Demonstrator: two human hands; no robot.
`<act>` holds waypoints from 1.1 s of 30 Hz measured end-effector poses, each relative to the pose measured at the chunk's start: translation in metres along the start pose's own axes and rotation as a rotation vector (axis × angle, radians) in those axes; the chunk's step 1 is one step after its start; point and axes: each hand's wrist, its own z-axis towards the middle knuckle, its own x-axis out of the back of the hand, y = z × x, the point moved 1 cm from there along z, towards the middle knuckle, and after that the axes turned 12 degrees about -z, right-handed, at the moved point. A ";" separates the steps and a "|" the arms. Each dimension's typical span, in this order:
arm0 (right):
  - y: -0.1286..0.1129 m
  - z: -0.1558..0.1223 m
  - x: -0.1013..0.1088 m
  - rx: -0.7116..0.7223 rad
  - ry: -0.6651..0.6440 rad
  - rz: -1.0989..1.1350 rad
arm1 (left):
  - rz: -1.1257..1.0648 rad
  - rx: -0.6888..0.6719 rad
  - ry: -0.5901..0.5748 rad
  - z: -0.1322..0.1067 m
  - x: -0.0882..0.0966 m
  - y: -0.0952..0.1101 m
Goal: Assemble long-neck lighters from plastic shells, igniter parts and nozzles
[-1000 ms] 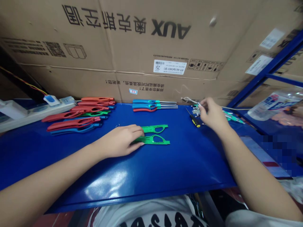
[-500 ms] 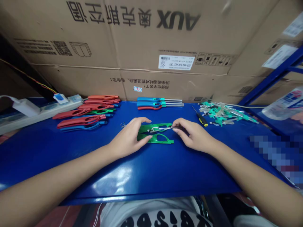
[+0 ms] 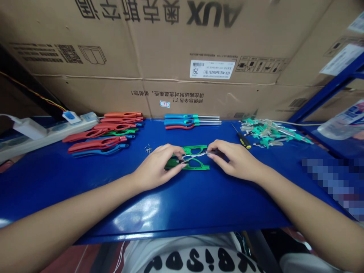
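Note:
Two green lighter shell halves lie side by side on the blue table, the far half (image 3: 202, 148) and the near half (image 3: 202, 167). Over them runs a lighter's inner assembly (image 3: 196, 156), with thin pale wires and a dark end piece. My left hand (image 3: 159, 163) pinches that dark end between thumb and fingertips, above the left part of the shells. At the other end, my right hand (image 3: 234, 161) grips what looks like the metal tube, mostly hidden under the fingers. Small screws (image 3: 148, 149) lie scattered just beyond my left hand.
Red, orange, blue and green lighter shells (image 3: 98, 144) are piled at left beside a power strip (image 3: 61, 131). Lighters with metal tubes (image 3: 182, 122) lie at the back. A screwdriver (image 3: 241, 138) and a heap of teal-and-metal inner parts (image 3: 270, 132) are at right. A cardboard box (image 3: 159, 60) stands behind.
My left fingers have closed in on the dark end of the inner assembly, which has come nearer to me, over the near shell half. My right hand keeps its grip.

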 end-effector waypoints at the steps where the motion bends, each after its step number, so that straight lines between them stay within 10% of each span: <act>1: 0.000 0.000 0.000 0.002 0.001 0.000 | -0.007 0.002 0.004 0.000 0.000 0.000; 23: -0.003 -0.001 0.004 0.021 -0.321 0.359 | -0.197 0.035 0.176 0.001 -0.003 0.002; 33: 0.000 0.001 0.006 -0.011 -0.249 0.296 | -0.176 -0.002 0.139 0.002 -0.004 0.000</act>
